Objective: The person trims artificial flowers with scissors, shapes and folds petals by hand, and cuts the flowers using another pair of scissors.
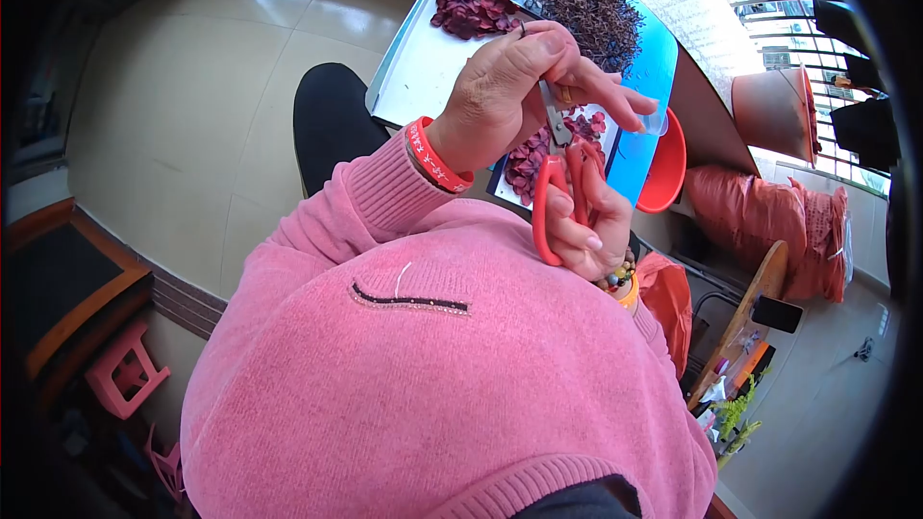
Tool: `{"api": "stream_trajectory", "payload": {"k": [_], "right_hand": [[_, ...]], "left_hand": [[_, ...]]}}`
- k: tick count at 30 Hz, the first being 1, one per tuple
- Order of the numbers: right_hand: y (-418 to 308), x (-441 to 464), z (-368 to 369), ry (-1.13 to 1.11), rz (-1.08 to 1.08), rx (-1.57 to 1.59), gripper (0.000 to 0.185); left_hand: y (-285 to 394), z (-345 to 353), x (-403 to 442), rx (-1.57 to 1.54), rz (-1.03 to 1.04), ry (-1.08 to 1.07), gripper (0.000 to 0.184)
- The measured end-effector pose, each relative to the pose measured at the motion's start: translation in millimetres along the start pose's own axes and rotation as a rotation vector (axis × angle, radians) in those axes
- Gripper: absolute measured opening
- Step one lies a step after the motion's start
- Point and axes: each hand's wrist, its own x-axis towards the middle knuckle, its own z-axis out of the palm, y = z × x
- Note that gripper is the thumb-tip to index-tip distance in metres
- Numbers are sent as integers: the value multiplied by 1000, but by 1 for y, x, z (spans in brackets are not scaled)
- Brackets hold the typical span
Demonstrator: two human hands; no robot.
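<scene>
My right hand [601, 216] is wrapped round the red handles of a pair of scissors [543, 207]. The metal blades point up and pass partly behind my left hand [505, 82]. Thumb and forefinger of that left hand are pressed together, with the other fingers stretched out to the right. A thin dark tip shows by the pinch, too small to make out. Below the hands lie dark red petals [524, 168] on a white board. Another petal pile [471, 12] sits farther up, beside a heap of dry brown stems [577, 0].
The blue-and-white table [656, 48] holds the petals and stems. By its right edge is a red bowl [665, 168]. Red plastic bags [769, 226], a plant pot [774, 111] and a wooden stand [740, 317] are at the right. A pink stool [125, 370] stands at lower left.
</scene>
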Motion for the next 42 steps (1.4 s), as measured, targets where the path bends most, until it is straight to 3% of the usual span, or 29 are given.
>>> {"api": "stream_trajectory", "payload": {"k": [1, 4, 5, 7, 11, 14, 26, 29, 32, 33, 36, 37, 40, 41, 42], "right_hand": [[4, 0, 0, 7, -15, 16, 39], [4, 3, -6, 161, -347, -649, 38], [4, 2, -8, 144, -377, -674, 37], [3, 0, -13, 114, -378, -670, 37], [1, -4, -13, 74, -366, -640, 36], [2, -1, -9, 109, -328, -612, 37], [14, -2, -5, 166, -385, -619, 33], [16, -2, -12, 242, -554, -1016, 30], [6, 9, -21, 126, -1109, -1960, 35], [1, 12, -18, 101, -1211, -2104, 43], [2, 16, -15, 104, -1262, -2167, 45], [2, 16, -20, 88, -1246, -2120, 37], [4, 2, 3, 182, -337, -633, 34], [-3, 0, 5, 168, -169, -505, 41], [-16, -1, -16, -23, 53, -104, 41]], "left_hand": [[-2, -3, -1, -1, -9, 7, 28], [-10, -13, 0, 91, -48, 92, 22], [-7, -11, -4, 189, -69, 175, 22], [3, -7, -12, 328, -87, 268, 41], [8, -18, -15, -116, 10, 179, 56], [11, -9, -12, -145, -60, 167, 55], [-7, 6, -12, 213, 85, 296, 30], [-10, 16, -12, 314, 60, 415, 29], [-14, 16, -10, 312, 88, 466, 29], [-15, 15, -9, 283, 84, 481, 29], [-16, 13, -7, 228, 107, 414, 29], [-15, 12, -5, 191, 120, 344, 29], [-9, 3, -3, 66, 108, 138, 28], [-9, -3, -2, 39, 109, 57, 27], [-10, -10, 0, 11, 112, -26, 27]]}}
